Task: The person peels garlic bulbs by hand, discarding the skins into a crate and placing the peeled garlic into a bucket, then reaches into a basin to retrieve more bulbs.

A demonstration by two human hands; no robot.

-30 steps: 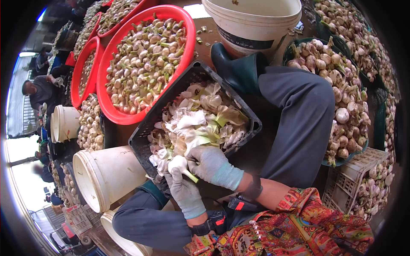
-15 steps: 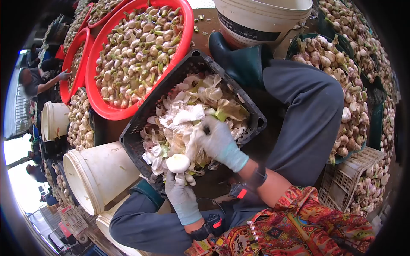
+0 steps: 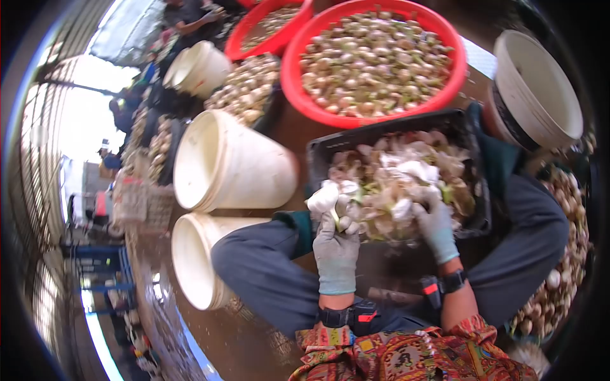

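My left hand (image 3: 335, 251), in a pale grey-green glove, grips a white garlic bulb (image 3: 323, 198) by its green stem. The bulb stands above the fingertips at the near left edge of a black plastic crate (image 3: 397, 129). Loose garlic skins (image 3: 400, 174) heap up inside this crate. Over the near right part of the heap is my gloved right hand (image 3: 436, 219), its thumb and fingers apart among the skins. Blur hides the exact fingertips, and I make out no bulb in that hand.
A red tub (image 3: 372, 120) full of stemmed garlic stands beyond the crate. White buckets (image 3: 254, 162) lie or lean at left; another white bucket (image 3: 540, 82) is at right. Piled garlic (image 3: 559, 254) lies beyond my right knee. Another person (image 3: 190, 22) is at the far left.
The camera view has turned to the left, so the crate and tub appear further right. My right hand has drawn away from the bulb; my left hand still holds it.
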